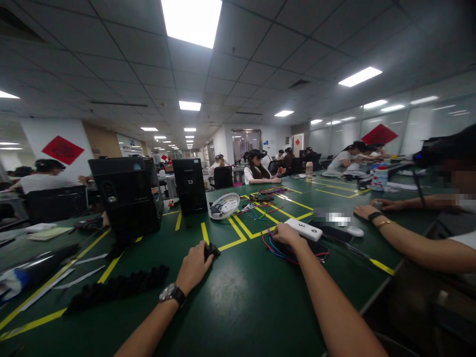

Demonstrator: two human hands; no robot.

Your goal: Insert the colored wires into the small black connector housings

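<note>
On the green table, my left hand (194, 265), with a watch on its wrist, is closed around a small black part (211, 252) whose exact kind I cannot make out. My right hand (287, 234) is closed at a loose bundle of red and blue wires (273, 248), fingers pinched down on them and partly hidden. Just beyond it lies a white oblong device (304, 229). To the left of my left hand stretches a long heap of black pieces (122, 287).
A white basket (224, 206) and tangled coloured wires (266, 194) lie farther back. Two black computer cases (124, 198) stand to the left. At the right a co-worker's arm (405, 238) rests near a white mouse (355, 231). Yellow tape marks the tabletop.
</note>
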